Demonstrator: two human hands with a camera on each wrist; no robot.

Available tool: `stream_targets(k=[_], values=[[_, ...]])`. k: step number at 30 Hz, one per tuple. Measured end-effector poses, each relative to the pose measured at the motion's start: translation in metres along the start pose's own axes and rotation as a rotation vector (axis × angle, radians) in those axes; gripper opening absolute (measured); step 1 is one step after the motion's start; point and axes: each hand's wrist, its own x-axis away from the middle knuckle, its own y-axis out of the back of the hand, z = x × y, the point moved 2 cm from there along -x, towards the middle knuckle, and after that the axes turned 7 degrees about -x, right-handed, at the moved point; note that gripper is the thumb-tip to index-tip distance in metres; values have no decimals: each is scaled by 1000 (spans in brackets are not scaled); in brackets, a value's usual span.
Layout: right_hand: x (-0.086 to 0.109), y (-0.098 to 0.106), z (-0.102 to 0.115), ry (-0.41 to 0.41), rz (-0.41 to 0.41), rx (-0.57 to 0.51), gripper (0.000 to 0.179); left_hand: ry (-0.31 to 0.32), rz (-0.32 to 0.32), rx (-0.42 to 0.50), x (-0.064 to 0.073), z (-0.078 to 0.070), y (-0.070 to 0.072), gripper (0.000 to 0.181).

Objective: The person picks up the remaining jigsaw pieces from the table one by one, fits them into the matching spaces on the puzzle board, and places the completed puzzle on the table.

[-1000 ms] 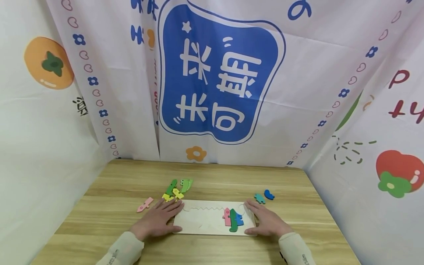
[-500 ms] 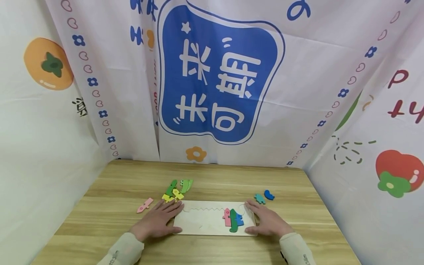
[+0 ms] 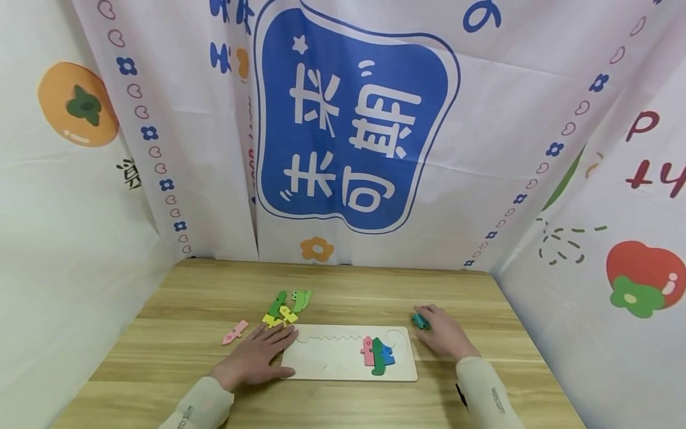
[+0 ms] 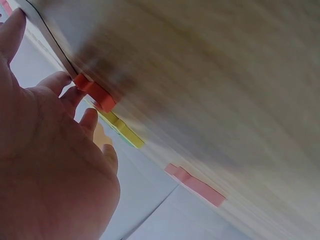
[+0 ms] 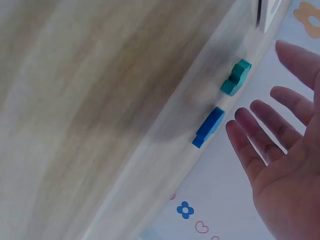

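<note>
A pale wooden puzzle board [image 3: 327, 360] lies on the table, bearing a pink piece [image 3: 367, 351], a dark green piece [image 3: 378, 357] and a blue piece [image 3: 388, 356] near its right end. My left hand [image 3: 254, 358] rests on the board's left edge, fingers spread. Beside its fingertips in the left wrist view is a red puzzle piece [image 4: 96, 92]. My right hand [image 3: 443, 333] is off the board, beside a teal puzzle piece [image 3: 420, 322]. In the right wrist view its fingers are apart from the teal piece and a dark blue piece [image 5: 209, 127]; the head view hides the dark blue one.
Beyond my left hand lie a green crocodile-head piece [image 3: 301, 299], another green piece [image 3: 278, 302] and yellow pieces [image 3: 288, 314]. A loose pink piece [image 3: 234, 332] lies farther left. Printed cloth [image 3: 477, 196] walls in the wooden table [image 3: 354, 286] at the back and sides.
My right hand has left the board's right edge and moved away and rightward to the teal piece, covering the dark blue one in the head view. My left hand has stayed put.
</note>
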Motion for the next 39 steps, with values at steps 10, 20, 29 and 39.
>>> stream_targets(k=[10, 20, 29, 39], values=[[-13, -6, -8, -51, 11, -2, 54, -3, 2, 1, 1, -2, 2, 86], [-18, -12, -10, -49, -25, 13, 35, -24, -9, -6, 1, -1, 2, 85], [-16, -10, -3, -62, -31, 4, 35, -8, 8, -6, 1, -1, 2, 86], [-12, -2, 2, -73, -46, -342, 44, -7, 5, 1, 0, -2, 3, 85]])
